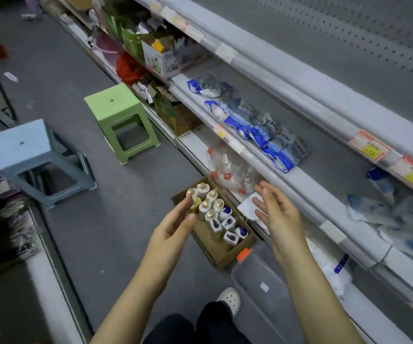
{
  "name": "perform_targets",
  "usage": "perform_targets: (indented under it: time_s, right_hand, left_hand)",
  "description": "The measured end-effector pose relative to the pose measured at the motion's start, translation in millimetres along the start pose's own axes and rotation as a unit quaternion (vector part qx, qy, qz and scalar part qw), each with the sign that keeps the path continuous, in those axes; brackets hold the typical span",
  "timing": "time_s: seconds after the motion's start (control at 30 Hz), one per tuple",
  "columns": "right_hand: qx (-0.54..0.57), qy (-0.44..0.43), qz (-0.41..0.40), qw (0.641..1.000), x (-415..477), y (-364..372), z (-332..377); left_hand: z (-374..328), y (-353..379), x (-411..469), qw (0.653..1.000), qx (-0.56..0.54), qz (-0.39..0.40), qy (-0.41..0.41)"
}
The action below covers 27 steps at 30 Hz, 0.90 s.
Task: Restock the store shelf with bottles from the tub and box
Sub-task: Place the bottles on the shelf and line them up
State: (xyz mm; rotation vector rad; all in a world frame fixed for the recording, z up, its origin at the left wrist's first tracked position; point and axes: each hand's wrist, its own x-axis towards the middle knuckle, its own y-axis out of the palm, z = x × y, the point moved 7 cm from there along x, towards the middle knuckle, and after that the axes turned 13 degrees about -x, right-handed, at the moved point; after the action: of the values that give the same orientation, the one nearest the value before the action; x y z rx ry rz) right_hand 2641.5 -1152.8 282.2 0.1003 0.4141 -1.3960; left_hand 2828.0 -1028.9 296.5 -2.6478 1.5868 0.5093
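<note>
Two hands: my left hand [175,222] and right hand [275,214] both open, gripping nothing.
Box [225,260]: on floor by shelf [322,184], holds upright gold-capped bottles [208,197] and blue-capped bottles [227,223].
Tub [257,276]: lidded, just beside box.

open floor [126,219] left of box [208,240], bottles [215,209] crowd it, shelf edge [287,192] close right

Upright bottles [215,214] in floor box [221,260]
</note>
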Motion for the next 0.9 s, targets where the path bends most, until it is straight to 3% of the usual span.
perform_targets:
  time_s: [0.3,0.7,0.9]
  right_hand:
    - [-0.073,0.098,0.001,0.993,78,20,-94]
    - [-0.237,0.184,0.055,0.952,189,62,-295]
    - [-0.299,0.215,0.129,0.921,234,78,-392]
  left_hand:
    - [85,-10,78,0.991,0.046,-0.007,-0.122]
    - [305,-24,215,0.928,0.207,0.13,-0.282]
    - [423,-20,272,0.901,0.144,0.114,-0.392]
